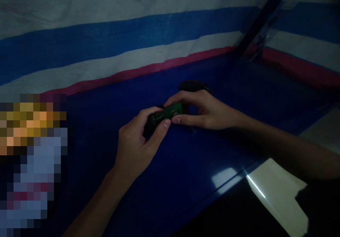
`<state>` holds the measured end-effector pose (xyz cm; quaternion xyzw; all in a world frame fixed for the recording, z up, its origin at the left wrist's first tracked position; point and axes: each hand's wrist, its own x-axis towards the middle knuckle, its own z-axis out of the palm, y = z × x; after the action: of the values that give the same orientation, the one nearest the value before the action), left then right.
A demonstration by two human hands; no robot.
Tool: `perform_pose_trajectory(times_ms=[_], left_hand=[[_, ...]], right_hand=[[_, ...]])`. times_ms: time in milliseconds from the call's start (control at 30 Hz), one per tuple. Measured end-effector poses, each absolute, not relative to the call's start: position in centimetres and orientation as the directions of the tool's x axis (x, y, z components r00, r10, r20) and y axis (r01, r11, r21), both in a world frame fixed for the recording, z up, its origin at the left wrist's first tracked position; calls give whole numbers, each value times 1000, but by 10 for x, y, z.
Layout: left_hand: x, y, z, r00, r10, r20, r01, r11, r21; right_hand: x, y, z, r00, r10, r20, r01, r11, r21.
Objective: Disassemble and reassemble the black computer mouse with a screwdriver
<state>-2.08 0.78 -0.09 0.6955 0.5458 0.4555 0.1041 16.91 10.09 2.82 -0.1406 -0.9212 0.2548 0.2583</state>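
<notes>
A small green circuit board (167, 112) is held between both hands above a dark blue surface. My left hand (143, 129) grips its left end, thumb along the near edge and fingers on the far side. At the board's right end, my right hand (199, 111) pinches it between thumb and forefinger. Something dark lies under the left end, inside my left hand, too dim to name. Just behind my right hand sits a dark rounded object (194, 85), partly hidden.
The blue tabletop (191, 166) ends at a near edge on the right, with pale floor (276, 191) beyond. A striped sheet (119, 35) hangs behind it. A dark post (262, 21) stands at the back right. A pixelated patch covers the left side.
</notes>
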Motion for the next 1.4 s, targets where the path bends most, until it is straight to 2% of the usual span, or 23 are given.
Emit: perform_pose_trajectory(times_ms=[67, 133, 200, 267, 367, 467, 567, 633, 700, 767, 833, 933, 1067, 1133, 1233, 1300, 1400], left_hand=[[-21, 8, -1, -49, 884, 466, 613, -342, 713], [-21, 8, -1, -82, 907, 414, 570, -298, 766], [-22, 9, -1, -101, 920, 380, 548, -267, 793], [-22, 8, -1, -102, 923, 372, 556, -257, 790], [-23, 8, -1, -84, 909, 408, 596, -282, 752], [-23, 8, -1, -79, 882, 465, 586, -336, 737], [-22, 9, -1, -53, 862, 504, 524, -406, 749], [-22, 9, -2, 11, 854, 521, 528, -447, 722], [-21, 8, -3, 70, 838, 541, 574, -477, 665], [-19, 8, -4, 85, 811, 579, 622, -497, 605], [-18, 7, -5, 84, 782, 617, 670, -502, 546], [-19, 7, -4, 102, 764, 637, 749, -480, 457], [-20, 8, -2, 105, 766, 634, 788, -453, 417], [-20, 8, -1, 79, 779, 622, 784, -434, 443], [-19, 7, 0, -18, 812, 583, 756, -371, 539], [-20, 7, 2, -69, 829, 555, 722, -343, 601], [-22, 7, 3, -73, 854, 515, 680, -335, 652]], right_hand=[[169, 102, 25, -808, 304, 504, 117, 922, -369], [169, 103, 23, -822, 198, 534, 99, 973, -208], [169, 103, 21, -830, 131, 542, 93, 991, -98], [169, 103, 20, -818, 96, 567, 91, 995, -37], [169, 102, 20, -803, 66, 592, 75, 997, -9], [169, 101, 20, -809, 80, 583, 66, 997, -46], [168, 100, 21, -821, 125, 558, 59, 989, -135], [167, 99, 23, -824, 187, 535, 54, 966, -254], [166, 97, 25, -822, 293, 488, 68, 902, -427], [164, 96, 27, -815, 419, 400, 82, 767, -637], [163, 96, 29, -806, 523, 277, 82, 562, -823], [162, 98, 31, -810, 576, 115, 63, 280, -958], [163, 101, 31, -848, 531, -11, 107, 150, -983], [163, 102, 29, -830, 557, 28, 93, 187, -978], [163, 102, 25, -770, 581, 262, 30, 444, -896], [164, 102, 25, -759, 499, 417, 9, 649, -761], [165, 102, 25, -786, 389, 481, 3, 780, -626]])
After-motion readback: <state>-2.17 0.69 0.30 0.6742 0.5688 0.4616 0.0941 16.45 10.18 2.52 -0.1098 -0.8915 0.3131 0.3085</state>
